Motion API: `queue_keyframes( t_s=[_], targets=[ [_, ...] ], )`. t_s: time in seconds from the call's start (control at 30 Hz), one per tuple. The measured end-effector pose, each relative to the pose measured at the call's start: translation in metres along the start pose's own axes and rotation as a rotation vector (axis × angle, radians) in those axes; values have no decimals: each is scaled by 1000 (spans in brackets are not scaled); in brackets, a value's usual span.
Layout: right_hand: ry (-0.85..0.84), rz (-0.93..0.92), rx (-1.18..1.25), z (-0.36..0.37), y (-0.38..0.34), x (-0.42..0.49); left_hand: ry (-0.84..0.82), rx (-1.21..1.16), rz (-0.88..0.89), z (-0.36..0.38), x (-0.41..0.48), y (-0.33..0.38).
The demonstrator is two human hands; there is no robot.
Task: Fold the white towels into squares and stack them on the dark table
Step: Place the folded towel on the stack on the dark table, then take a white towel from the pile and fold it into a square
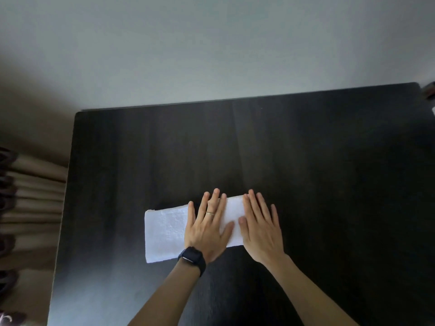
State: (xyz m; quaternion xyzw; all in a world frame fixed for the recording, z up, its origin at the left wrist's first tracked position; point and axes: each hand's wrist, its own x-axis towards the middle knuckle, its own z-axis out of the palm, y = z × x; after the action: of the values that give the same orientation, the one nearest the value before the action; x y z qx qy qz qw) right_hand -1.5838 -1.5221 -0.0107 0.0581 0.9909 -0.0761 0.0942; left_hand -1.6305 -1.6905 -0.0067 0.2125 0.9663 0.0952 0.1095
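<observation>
One white towel (164, 234) lies folded into a long strip on the dark table (306, 172), near the front middle. My left hand (208, 228) presses flat on the strip's middle with straight fingers; it wears a ring and a dark watch. My right hand (261, 228) lies flat beside it, covering the towel's right end, fingers straight. The strip's left part is uncovered. No other towel is in view.
A pale wall (211, 43) runs behind the table's far edge. Beige curtain folds (30, 203) hang past the table's left edge. A small blurred object (429, 90) sits at the far right corner.
</observation>
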Motion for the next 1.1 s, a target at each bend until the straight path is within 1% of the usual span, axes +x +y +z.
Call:
queue_keyframes(
  t_s=[0.07,0.2,0.33,0.47,0.57,0.67,0.83,0.93,1.0,1.1],
  targets=[
    [-42,14,4,7,3,-1,-25,11,2,5,1,-2],
    [-69,37,41,11,2,0,-66,39,-6,8,3,-3],
    [-115,23,129,-6,2,-3,-108,74,-17,-4,2,1],
    [-53,107,205,-44,20,-35,-139,88,-36,-31,-1,19],
    [22,201,279,-71,57,-79,-178,129,7,-54,-5,52],
    [41,304,331,-98,112,-133,-209,95,76,-74,-10,116],
    [198,502,305,-141,227,-251,-221,47,258,-85,-34,286],
    [264,622,284,-167,309,-349,-243,26,433,-80,-64,414],
    [340,692,282,-184,357,-412,-245,6,558,-77,-87,495],
    [491,881,245,-211,424,-521,-229,-21,788,-75,-130,629]
  ],
)
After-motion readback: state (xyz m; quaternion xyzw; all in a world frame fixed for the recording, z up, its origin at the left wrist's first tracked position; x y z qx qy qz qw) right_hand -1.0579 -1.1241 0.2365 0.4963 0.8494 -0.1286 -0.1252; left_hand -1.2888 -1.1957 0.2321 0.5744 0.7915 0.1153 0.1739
